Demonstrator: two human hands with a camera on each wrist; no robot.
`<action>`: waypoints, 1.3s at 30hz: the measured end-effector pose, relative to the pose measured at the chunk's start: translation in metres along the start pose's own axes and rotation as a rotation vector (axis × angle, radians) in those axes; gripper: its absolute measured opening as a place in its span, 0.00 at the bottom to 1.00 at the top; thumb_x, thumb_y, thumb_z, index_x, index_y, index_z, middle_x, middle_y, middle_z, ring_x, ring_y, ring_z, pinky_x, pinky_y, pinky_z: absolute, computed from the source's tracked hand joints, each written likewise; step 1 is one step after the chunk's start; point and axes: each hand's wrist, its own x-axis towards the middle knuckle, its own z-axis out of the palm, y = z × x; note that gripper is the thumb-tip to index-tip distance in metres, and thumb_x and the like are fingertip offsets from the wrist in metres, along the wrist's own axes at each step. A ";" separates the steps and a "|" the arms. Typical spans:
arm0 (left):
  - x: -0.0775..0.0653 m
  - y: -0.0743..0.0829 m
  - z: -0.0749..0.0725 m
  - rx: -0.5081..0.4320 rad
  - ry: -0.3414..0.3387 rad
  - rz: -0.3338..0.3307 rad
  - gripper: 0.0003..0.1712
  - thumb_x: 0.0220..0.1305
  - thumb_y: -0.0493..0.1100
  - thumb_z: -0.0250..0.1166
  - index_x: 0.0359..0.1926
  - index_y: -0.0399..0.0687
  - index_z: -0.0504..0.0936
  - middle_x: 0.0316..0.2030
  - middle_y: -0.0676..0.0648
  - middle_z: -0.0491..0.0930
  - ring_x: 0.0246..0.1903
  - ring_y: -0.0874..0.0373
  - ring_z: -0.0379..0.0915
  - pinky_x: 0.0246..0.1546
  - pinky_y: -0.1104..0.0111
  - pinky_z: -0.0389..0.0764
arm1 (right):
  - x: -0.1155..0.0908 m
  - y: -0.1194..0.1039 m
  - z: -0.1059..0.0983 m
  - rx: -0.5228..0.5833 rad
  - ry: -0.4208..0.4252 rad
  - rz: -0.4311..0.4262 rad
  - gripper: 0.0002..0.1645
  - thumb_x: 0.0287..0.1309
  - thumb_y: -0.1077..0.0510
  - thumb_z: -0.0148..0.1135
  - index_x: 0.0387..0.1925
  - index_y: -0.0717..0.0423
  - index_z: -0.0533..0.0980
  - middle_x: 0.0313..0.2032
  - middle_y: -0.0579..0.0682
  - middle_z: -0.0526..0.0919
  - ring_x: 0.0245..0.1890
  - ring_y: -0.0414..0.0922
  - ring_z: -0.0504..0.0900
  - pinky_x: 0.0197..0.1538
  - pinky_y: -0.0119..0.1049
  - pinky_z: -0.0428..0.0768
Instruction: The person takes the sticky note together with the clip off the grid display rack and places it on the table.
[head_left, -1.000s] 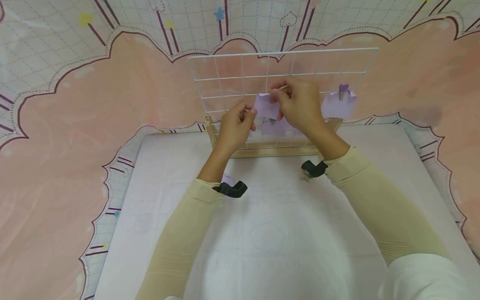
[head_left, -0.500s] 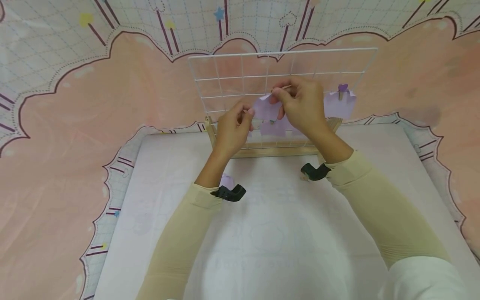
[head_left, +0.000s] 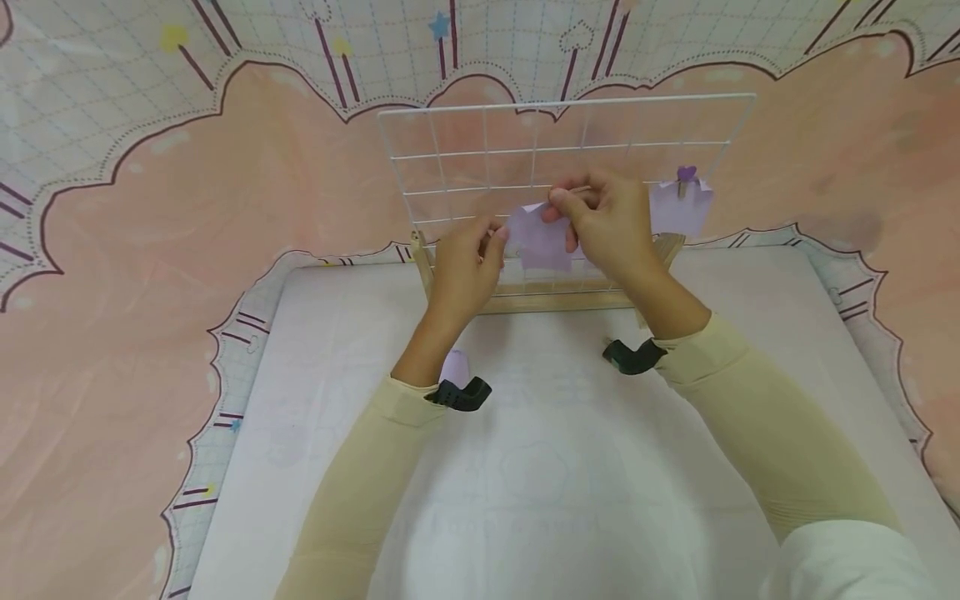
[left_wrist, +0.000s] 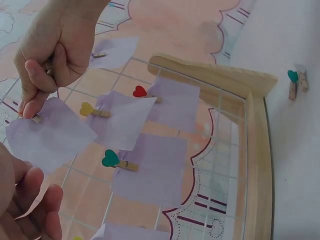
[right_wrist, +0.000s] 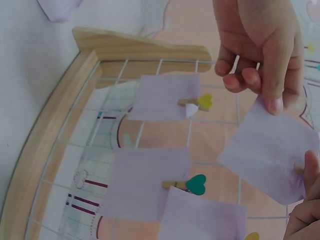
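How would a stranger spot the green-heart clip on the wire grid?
Start at the white wire grid in its wooden stand. In the left wrist view, find the purple paper just below the red-heart clip and the yellow-heart clip. At that paper's left edge sits the green-heart clip, the grid's only visible green heart there.

Behind my hands (head_left: 468, 262) I wear beige sleeves (head_left: 772, 429), bent black pieces (head_left: 460, 396) at the cuffs (head_left: 408, 402) and, seemingly, a white right oversleeve (head_left: 843, 560).

Homelike indoor spot, patterned drapery (head_left: 112, 375)
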 end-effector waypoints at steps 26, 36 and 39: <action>-0.016 -0.002 0.001 0.054 -0.035 0.003 0.08 0.75 0.38 0.59 0.42 0.38 0.82 0.25 0.42 0.83 0.23 0.52 0.74 0.25 0.68 0.72 | -0.018 0.022 -0.017 -0.117 -0.116 0.098 0.17 0.63 0.48 0.70 0.45 0.56 0.86 0.38 0.46 0.86 0.37 0.42 0.80 0.34 0.27 0.76; -0.022 -0.002 0.005 0.056 -0.067 0.004 0.09 0.75 0.38 0.59 0.41 0.38 0.83 0.23 0.44 0.79 0.24 0.53 0.72 0.26 0.67 0.72 | -0.021 0.022 -0.015 -0.082 -0.041 0.161 0.12 0.61 0.56 0.72 0.42 0.61 0.86 0.41 0.49 0.90 0.37 0.39 0.87 0.43 0.25 0.84; -0.024 -0.002 0.006 0.043 -0.059 0.004 0.08 0.74 0.38 0.59 0.40 0.37 0.82 0.23 0.44 0.78 0.24 0.53 0.71 0.25 0.68 0.70 | -0.023 0.024 -0.016 -0.065 -0.020 0.173 0.12 0.61 0.55 0.71 0.41 0.59 0.86 0.43 0.49 0.89 0.39 0.40 0.86 0.43 0.26 0.84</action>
